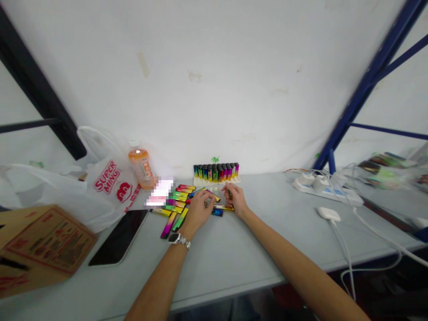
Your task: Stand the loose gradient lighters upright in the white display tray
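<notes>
Several shiny sticks point(180, 219) in blended colours with dark ends, lighter-like in shape, lie spread on the table. My left hand point(199, 206), with a watch point(179, 240) on its wrist, curls over the right side of this pile. Its fingers are bent, and what they hold, if anything, is hidden. Beside it, my right hand point(236, 199) is closed, a small dark-ended piece point(230, 195) showing at its fingers. A gold stick point(223, 207) lies between the hands. Behind them, more sticks point(216, 174) stand upright in rows in a pale tray point(200, 183).
Left of the pile are a lit, blurred-out screen point(161, 192), an orange drink bottle point(142, 167), a white plastic bag point(103, 187), a dark-screened phone point(119, 237) and a cardboard box point(50, 247). A power strip point(329, 191) and a white charger point(329, 214) with cables lie right.
</notes>
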Action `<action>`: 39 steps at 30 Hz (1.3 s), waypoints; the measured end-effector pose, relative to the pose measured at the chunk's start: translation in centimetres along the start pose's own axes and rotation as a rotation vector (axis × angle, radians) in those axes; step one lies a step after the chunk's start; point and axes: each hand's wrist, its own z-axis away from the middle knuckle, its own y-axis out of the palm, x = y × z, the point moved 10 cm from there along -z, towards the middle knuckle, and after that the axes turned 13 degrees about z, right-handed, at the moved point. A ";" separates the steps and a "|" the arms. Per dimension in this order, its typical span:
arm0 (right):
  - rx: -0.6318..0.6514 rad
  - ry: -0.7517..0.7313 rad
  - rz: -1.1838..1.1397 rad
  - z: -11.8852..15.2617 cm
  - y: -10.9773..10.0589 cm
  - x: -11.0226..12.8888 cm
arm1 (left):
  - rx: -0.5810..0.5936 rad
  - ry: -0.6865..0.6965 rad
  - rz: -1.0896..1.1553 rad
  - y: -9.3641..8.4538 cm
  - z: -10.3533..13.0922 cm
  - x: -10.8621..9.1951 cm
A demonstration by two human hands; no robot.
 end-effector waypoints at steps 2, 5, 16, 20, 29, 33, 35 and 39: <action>-0.051 -0.022 0.069 0.1 -0.6 0.0 | -0.003 -0.004 -0.010 0.0 0.1 -0.2; -0.143 -0.090 0.191 -0.1 -1.3 0.1 | 0.000 -0.010 -0.018 0.1 0.2 -0.3; -0.328 -0.247 0.393 0.5 -2.8 1.7 | 0.052 -0.028 -0.016 0.9 0.3 -0.3; -0.285 -0.238 0.361 0.6 -2.5 1.5 | 0.049 -0.033 -0.023 1.0 0.3 0.0; -0.279 -0.250 0.370 0.5 -2.4 1.6 | 0.066 -0.027 -0.026 1.2 0.3 0.1; -0.282 -0.261 0.361 0.5 -2.5 1.7 | 0.062 -0.030 -0.030 1.2 0.3 0.1; -0.266 -0.236 0.299 0.5 -2.4 1.5 | 0.060 -0.036 -0.042 1.2 0.3 0.0; -0.172 -0.149 0.123 0.3 -1.5 0.7 | 0.061 -0.009 -0.055 1.3 0.5 -0.3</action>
